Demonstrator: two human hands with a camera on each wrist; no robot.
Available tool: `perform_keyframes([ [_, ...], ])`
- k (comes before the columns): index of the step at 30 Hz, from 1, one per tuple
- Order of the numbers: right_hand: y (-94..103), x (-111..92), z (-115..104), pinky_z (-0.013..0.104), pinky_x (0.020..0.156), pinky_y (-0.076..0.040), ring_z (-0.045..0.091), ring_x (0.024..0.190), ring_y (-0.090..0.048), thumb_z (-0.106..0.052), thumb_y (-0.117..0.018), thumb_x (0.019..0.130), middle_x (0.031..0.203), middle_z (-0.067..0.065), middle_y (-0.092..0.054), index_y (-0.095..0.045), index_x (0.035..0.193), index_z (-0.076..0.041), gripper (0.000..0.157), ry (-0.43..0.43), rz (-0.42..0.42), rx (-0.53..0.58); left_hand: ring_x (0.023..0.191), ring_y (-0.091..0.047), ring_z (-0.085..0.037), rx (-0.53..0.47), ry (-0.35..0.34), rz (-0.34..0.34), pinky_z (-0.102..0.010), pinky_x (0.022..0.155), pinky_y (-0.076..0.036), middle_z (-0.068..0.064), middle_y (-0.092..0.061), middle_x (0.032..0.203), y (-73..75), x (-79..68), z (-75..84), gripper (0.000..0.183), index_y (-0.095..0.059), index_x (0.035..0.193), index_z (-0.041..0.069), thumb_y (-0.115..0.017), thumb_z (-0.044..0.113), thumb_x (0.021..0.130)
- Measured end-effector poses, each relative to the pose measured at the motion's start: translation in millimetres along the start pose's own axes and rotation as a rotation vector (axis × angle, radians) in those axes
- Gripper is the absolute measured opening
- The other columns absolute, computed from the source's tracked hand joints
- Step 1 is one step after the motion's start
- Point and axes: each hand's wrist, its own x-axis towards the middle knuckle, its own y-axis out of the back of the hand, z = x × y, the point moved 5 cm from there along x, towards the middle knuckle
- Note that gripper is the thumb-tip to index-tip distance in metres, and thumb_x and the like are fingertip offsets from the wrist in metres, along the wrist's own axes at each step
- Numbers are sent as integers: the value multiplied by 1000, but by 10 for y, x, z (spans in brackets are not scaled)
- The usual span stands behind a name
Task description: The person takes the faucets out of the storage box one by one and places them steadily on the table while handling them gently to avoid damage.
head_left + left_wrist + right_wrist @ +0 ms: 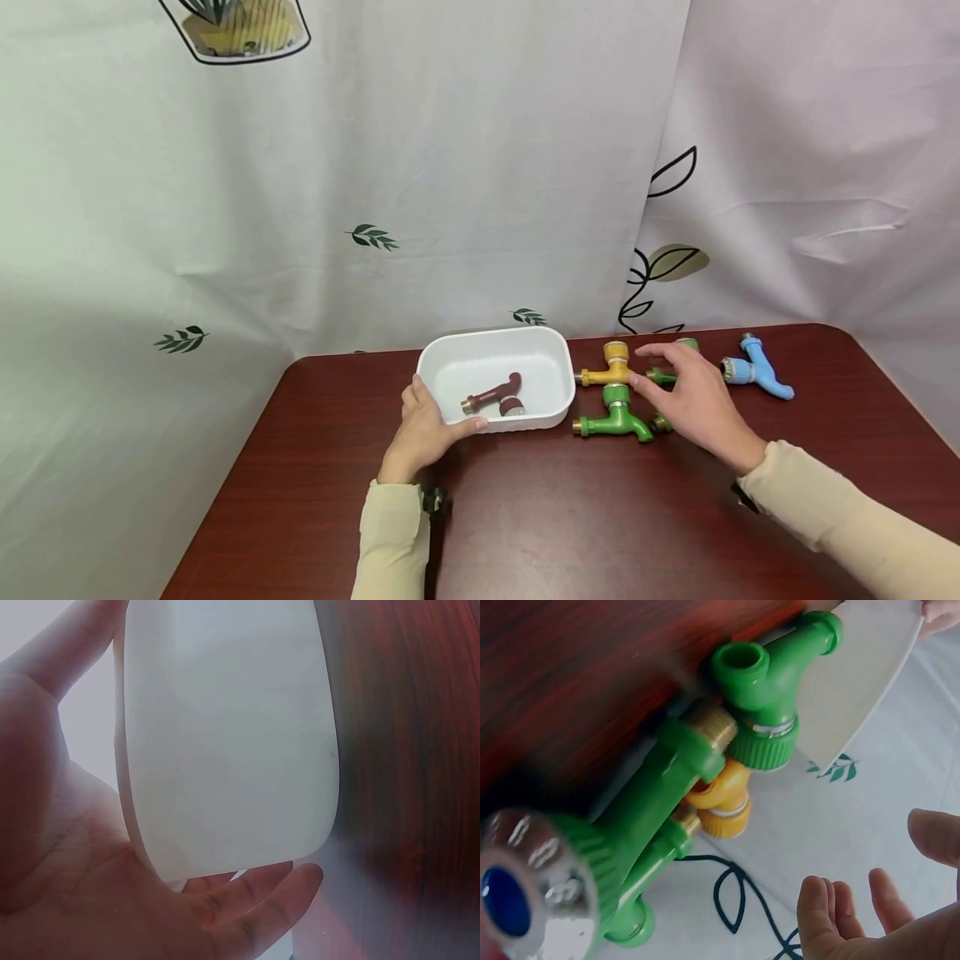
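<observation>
My left hand (420, 429) grips a white plastic tub (480, 362) at its front left corner, thumb along the front rim and fingers round the left side. Inside the tub lies a dark brown tap (495, 393) with a brass thread. My right hand (701, 400) hovers above the taps right of the tub, fingers spread loosely, thumb near a yellow tap (617, 371). In front of the yellow one lies a green tap (617, 421). Other green taps (656, 791) are partly hidden beneath the right hand in the head view.
A light blue tap (761, 371) lies at the back right of the brown wooden table (555, 517). Behind the table's back edge hangs a white curtain (487, 167) with leaf prints. Tub and taps sit close to that edge.
</observation>
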Motion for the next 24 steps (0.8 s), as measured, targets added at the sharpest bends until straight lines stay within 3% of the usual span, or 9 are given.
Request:
perform_keyframes([
  [12, -213, 72, -253, 51, 83, -50, 32, 101, -62, -13, -82, 84, 116, 15, -65, -67, 117, -2, 37, 106, 31, 19, 133, -31, -49, 7, -19, 3, -54, 103, -41, -34, -14, 151, 8, 4, 6, 137, 4, 153, -15, -87, 50, 74],
  [24, -421, 164, -502, 48, 86, -50, 30, 103, -63, -15, -81, 86, 117, 12, -65, -69, 115, -3, 34, 96, -11, 93, 134, -30, -48, -1, -12, 3, -54, 105, -40, -34, -14, 152, 6, 1, 6, 136, 2, 153, -14, -88, 49, 73],
])
